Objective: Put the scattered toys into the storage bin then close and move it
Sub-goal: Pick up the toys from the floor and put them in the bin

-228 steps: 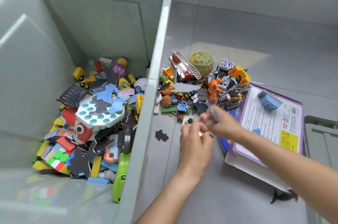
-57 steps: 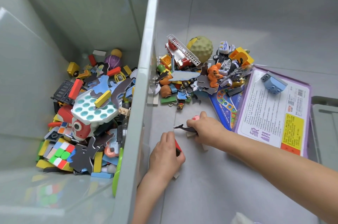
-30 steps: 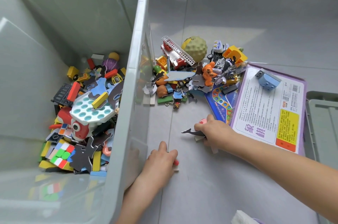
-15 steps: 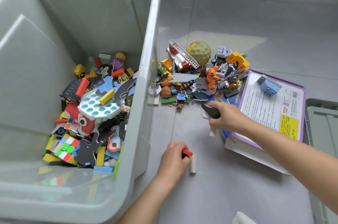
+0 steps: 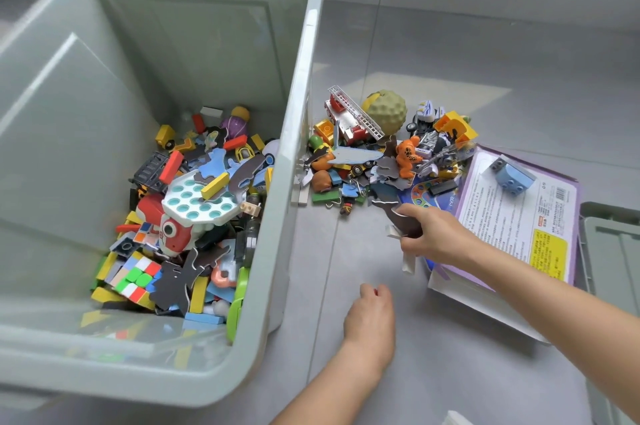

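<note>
The grey-green storage bin point(image 5: 304, 85) stands open on the left, its floor covered with blocks, puzzle pieces and a red-and-white fish toy point(image 5: 180, 220). A pile of scattered toys point(image 5: 381, 154) lies on the floor right of the bin, with a fire truck point(image 5: 349, 119) and a bumpy green ball point(image 5: 387, 111). My right hand point(image 5: 433, 234) grips dark flat puzzle pieces point(image 5: 401, 220) at the pile's near edge. My left hand point(image 5: 372, 317) is curled low on the floor, a bit of a red piece point(image 5: 375, 292) showing at its fingertips.
A purple game box point(image 5: 519, 216) lies right of the pile with a light blue block point(image 5: 512, 175) on it. The bin's lid point(image 5: 613, 251) lies at the right edge. Grey floor tiles lie between the bin and my hands.
My right hand has lifted the dark pieces toward the pile. The white block that lay beside my left hand is no longer on the floor; that hand has closed over the small pieces.
</note>
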Available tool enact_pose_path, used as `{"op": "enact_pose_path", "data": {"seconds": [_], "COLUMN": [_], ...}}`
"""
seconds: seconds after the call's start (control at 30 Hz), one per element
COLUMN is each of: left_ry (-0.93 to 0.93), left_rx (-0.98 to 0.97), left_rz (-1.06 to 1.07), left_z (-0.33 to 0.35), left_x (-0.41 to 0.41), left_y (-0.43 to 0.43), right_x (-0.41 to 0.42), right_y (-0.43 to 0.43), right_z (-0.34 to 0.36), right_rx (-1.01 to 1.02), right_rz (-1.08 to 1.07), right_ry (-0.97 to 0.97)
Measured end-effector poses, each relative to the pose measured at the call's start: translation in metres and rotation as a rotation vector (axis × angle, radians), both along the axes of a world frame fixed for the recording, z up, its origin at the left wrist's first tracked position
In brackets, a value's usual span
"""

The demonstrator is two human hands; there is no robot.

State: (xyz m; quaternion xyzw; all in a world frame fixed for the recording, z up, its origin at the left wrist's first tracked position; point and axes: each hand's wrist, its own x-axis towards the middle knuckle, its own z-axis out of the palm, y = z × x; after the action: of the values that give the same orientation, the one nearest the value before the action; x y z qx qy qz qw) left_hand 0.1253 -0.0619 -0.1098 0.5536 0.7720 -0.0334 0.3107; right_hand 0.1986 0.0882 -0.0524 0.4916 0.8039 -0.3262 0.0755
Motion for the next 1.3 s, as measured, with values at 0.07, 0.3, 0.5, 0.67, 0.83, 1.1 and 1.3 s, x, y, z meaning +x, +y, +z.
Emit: {"op": "enact_pose_path", "data": {"seconds": [0.07, 0.3, 0.5, 0.67, 0.83, 1.1, 1.3], "left_ry": [-0.125, -0.549, -0.211, 0.171, 0.154, -0.062, -0.279], "left_rx": [-0.028, 0.540, 0.896, 0.626, 0.417, 0.925, 0.572], "left_rz": [0.040, 0.281, 0.546, 0.764, 0.648, 0.339, 0.045], "left_z": [0.006, 0.168, 0.280, 0.256, 0.238, 0.272, 0.197], "left_x": [-0.003, -0.017, -0.135, -0.223, -0.226, -0.150, -0.039], "left_y": [-0.001, 0.020, -0.019, -0.035, -0.034, -0.001, 0.032], "right_x": [0.001, -0.017, -0.093, -0.161, -0.185, -0.142, -0.033], "right_y": [0.002, 0.029, -0.012, -0.047, -0.050, -0.006, 0.093], "right_z": [0.004, 0.063, 0.169, 0.179, 0.165, 0.155, 0.058], "right_rx": [0.013, 0.035, -0.040, 0.316, 0.441, 0.441, 0.360], "right_rz": [0.001, -0.275, -0.018, 0.579, 0.694, 0.316, -0.259], "right_ry": [0.016, 0.507, 1.137, 0.717, 0.231, 0.562, 0.202]}}
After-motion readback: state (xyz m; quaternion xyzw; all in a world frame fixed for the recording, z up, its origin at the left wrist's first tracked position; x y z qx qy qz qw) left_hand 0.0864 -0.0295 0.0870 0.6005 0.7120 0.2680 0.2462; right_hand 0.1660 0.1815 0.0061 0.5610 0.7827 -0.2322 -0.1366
